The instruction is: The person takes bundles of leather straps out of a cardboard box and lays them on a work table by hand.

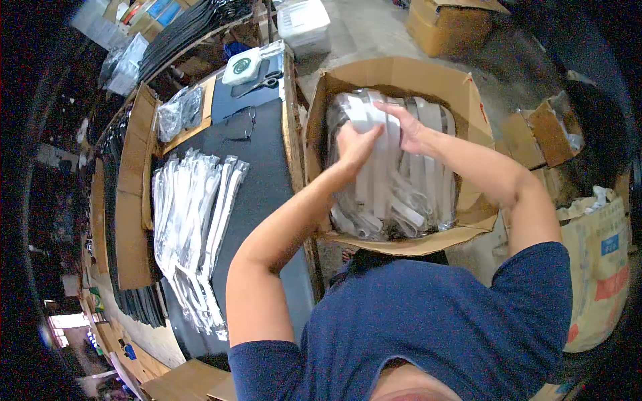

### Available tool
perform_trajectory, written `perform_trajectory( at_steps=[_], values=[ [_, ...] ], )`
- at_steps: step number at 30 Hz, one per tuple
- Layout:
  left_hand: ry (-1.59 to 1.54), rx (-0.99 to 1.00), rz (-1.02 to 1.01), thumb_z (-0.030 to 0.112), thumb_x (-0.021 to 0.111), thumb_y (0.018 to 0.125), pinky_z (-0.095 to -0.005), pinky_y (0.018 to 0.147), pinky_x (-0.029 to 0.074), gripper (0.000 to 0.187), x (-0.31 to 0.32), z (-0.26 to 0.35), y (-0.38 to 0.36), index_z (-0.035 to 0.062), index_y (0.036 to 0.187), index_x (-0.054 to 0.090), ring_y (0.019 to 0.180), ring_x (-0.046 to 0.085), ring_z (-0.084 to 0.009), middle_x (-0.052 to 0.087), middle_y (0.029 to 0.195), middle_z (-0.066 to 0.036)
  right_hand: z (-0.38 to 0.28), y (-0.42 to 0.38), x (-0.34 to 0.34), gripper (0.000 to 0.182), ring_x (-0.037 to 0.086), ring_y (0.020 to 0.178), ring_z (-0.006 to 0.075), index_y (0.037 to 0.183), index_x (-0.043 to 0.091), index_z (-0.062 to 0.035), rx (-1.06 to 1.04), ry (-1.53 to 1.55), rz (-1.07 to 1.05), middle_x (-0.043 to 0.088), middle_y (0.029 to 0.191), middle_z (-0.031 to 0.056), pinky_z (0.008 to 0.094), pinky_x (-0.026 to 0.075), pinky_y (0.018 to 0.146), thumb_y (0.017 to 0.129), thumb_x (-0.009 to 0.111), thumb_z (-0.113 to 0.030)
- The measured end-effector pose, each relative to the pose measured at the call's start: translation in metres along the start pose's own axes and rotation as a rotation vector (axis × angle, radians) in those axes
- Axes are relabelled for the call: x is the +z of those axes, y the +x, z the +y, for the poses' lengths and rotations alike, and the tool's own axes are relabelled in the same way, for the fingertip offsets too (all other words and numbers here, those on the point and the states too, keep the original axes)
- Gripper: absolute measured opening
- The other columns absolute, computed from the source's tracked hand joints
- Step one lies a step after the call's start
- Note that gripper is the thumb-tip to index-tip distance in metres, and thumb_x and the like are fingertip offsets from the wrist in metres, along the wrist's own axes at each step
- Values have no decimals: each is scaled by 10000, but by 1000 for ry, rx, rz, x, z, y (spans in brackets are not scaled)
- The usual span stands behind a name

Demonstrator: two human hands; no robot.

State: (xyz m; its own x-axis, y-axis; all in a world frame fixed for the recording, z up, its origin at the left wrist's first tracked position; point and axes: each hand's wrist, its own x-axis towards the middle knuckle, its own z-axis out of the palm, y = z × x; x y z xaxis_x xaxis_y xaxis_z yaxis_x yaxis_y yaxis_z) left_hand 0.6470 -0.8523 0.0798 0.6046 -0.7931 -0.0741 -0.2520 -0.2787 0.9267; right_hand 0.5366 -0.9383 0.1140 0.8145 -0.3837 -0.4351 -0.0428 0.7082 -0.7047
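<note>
Both my hands are inside a large open cardboard box point(394, 73), which is filled with long white straps in transparent plastic sleeves point(418, 180). A bundle of bagged white straps point(368, 120) is held between my hands near the far side of the box. My left hand point(358, 145) grips the bundle's left side, with its thumb across the front. On the right side my right hand point(409, 130) clasps it, fingers reaching over the far part. More sleeves lie beneath and to the right of the bundle.
Left of the box, a dark-topped table point(264, 180) holds a pile of bagged white straps point(190, 227), eyeglasses point(249, 123), scissors point(267, 80) and a white container point(242, 67). A large printed sack point(595, 260) stands at the right, and another carton point(451, 27) sits behind.
</note>
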Motion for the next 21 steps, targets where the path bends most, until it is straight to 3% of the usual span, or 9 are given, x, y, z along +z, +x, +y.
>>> perform_trajectory(
  at_steps=[1, 2, 4, 6, 8, 13, 16, 21],
  values=[
    [25, 70, 26, 281, 716, 665, -307, 713, 480, 431, 7, -1, -7, -6, 961, 592, 802, 622, -187, 645, 901, -113, -3, -8, 4, 489, 573, 898, 205, 1043, 574, -102, -7, -6, 53, 612, 990, 52, 356, 448, 799, 724, 628, -469],
    [87, 194, 34, 294, 699, 673, -352, 739, 461, 490, 9, 3, -17, -35, 999, 536, 838, 591, -264, 608, 905, -159, -6, -16, 8, 491, 572, 906, 204, 1053, 572, -106, -10, -15, 103, 612, 996, 51, 355, 445, 812, 722, 633, -462],
    [435, 301, 92, 311, 685, 669, -420, 783, 394, 551, 16, 18, -49, -77, 996, 470, 879, 502, -347, 525, 918, -210, -10, -33, 8, 497, 571, 920, 206, 1074, 560, -107, 48, -40, 110, 602, 1026, 52, 358, 431, 843, 721, 642, -447],
    [383, 492, 63, 340, 685, 644, -455, 799, 322, 615, 24, 28, -73, -109, 969, 417, 897, 410, -388, 437, 930, -246, -13, -44, 6, 536, 552, 972, 206, 1119, 528, -109, 7, -77, 65, 581, 1073, 58, 366, 418, 867, 722, 642, -450],
    [372, 471, 50, 325, 689, 622, -447, 820, 296, 616, 31, 45, -90, -116, 944, 407, 933, 384, -392, 420, 953, -263, -16, -54, 2, 551, 538, 998, 204, 1134, 512, -102, 12, -59, 47, 571, 1089, 58, 364, 415, 874, 724, 645, -444],
    [367, 412, -68, 227, 735, 561, -454, 800, 396, 679, 23, 73, -110, -135, 1003, 370, 964, 383, -376, 401, 993, -242, -12, -78, -17, 598, 500, 1061, 201, 1172, 470, -76, -47, -115, 1, 545, 1127, 63, 350, 412, 882, 724, 658, -425],
    [414, 427, -137, 229, 735, 567, -447, 802, 397, 674, 21, 78, -116, -132, 1003, 371, 969, 381, -380, 400, 1005, -242, -11, -92, -22, 480, 552, 971, 200, 1100, 521, -61, -82, -398, 4, 588, 1022, 71, 351, 427, 848, 717, 672, -308],
    [361, 563, -186, 229, 729, 589, -450, 819, 383, 674, 20, 62, -112, -133, 1028, 368, 975, 374, -385, 392, 1025, -255, -7, -95, -11, 431, 571, 921, 202, 1080, 532, -45, -46, -211, 163, 600, 978, 74, 366, 441, 827, 710, 660, -226]
  ],
)
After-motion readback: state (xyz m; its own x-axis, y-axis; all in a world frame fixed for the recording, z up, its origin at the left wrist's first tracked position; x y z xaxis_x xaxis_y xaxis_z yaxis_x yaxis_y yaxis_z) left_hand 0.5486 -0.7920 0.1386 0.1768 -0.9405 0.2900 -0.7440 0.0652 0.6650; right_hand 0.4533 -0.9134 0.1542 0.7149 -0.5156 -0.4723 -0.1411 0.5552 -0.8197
